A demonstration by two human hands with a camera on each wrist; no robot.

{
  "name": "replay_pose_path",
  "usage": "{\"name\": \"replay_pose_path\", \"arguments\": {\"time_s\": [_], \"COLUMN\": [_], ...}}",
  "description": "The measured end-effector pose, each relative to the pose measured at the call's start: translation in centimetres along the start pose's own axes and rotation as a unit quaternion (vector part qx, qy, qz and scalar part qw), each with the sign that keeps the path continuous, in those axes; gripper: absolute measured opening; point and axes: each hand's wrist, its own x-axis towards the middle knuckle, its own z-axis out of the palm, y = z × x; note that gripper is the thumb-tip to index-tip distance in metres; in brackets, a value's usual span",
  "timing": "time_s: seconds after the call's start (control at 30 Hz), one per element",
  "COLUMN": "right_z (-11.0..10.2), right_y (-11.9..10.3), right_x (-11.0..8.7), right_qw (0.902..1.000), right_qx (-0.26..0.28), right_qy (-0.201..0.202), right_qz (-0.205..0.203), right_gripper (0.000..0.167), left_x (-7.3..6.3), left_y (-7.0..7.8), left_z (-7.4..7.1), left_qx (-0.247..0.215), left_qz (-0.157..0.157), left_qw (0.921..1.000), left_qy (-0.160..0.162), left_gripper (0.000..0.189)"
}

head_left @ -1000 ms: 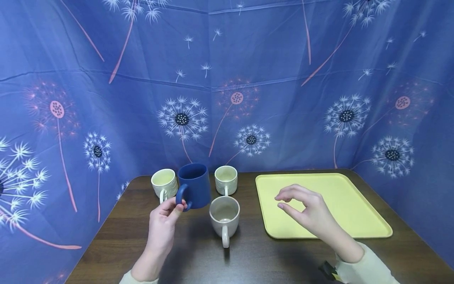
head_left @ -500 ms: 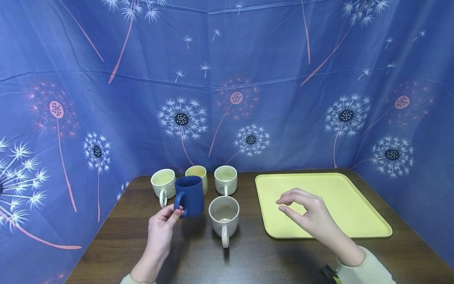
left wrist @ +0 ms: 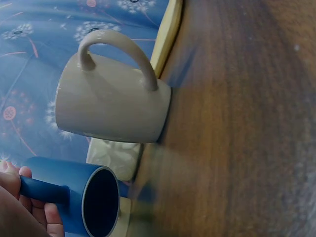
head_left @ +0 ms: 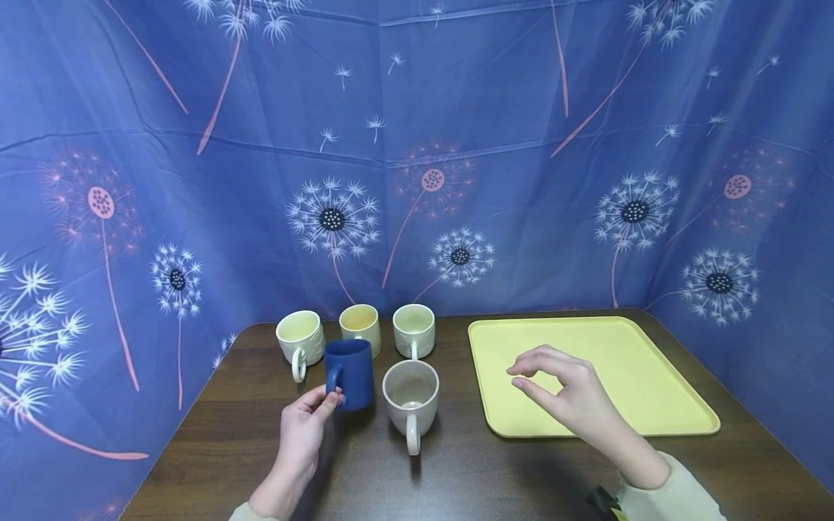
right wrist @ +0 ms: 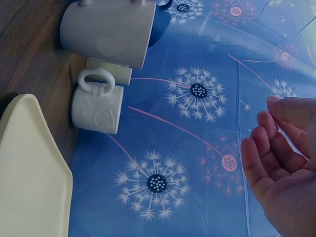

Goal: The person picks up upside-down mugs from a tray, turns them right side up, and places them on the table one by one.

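My left hand (head_left: 302,428) pinches the handle of a dark blue mug (head_left: 355,376) between thumb and fingers. The left wrist view shows the underside of this blue mug (left wrist: 101,202) facing the camera, off the table. Just right of it a beige mug (head_left: 410,398) stands upright, its handle towards me. Behind are a yellow cup (head_left: 360,322), partly covered by the blue mug, a pale green cup (head_left: 300,336) to the left and another pale cup (head_left: 414,329) to the right. Over the tray's left part hovers my right hand (head_left: 570,383), fingers loosely curved with a gap to the thumb, holding nothing.
A yellow rectangular tray (head_left: 625,362) with a low rim lies at the right of the dark wooden table (head_left: 417,485). Blue cloth (head_left: 521,181) with a dandelion print hangs behind and along both sides. A small dark object (head_left: 602,499) shows beside the right sleeve.
My left hand has lowered the blue mug and drawn it nearer, uncovering the yellow cup behind it. The right hand has hardly moved.
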Motion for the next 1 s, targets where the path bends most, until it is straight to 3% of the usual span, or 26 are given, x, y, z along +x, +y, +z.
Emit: {"name": "replay_pose_path", "arguments": {"time_s": [0.27,0.47,0.67,1.0], "right_z": [0.1,0.0,0.0,-0.1], "right_y": [0.2,0.1,0.1,0.0], "right_x": [0.0,0.1,0.2,0.0], "right_qw": [0.9996,0.9996,0.9992,1.0000], "right_qx": [0.000,0.002,0.001,0.002], "right_qy": [0.015,0.015,0.018,-0.001], "right_qz": [-0.024,-0.025,-0.037,0.003], "right_gripper": [0.039,0.037,0.041,0.034], "left_x": [0.2,0.1,0.1,-0.2], "left_y": [-1.0,-1.7,-1.8,-1.7], "left_z": [0.1,-0.1,-0.4,-1.4], "left_qx": [0.003,-0.006,0.019,0.075], "left_qz": [-0.032,-0.040,-0.039,-0.049], "left_qw": [0.9995,0.9992,0.9988,0.9936], "left_qy": [-0.002,-0.003,-0.024,-0.069], "left_gripper": [0.029,0.029,0.026,0.014]}}
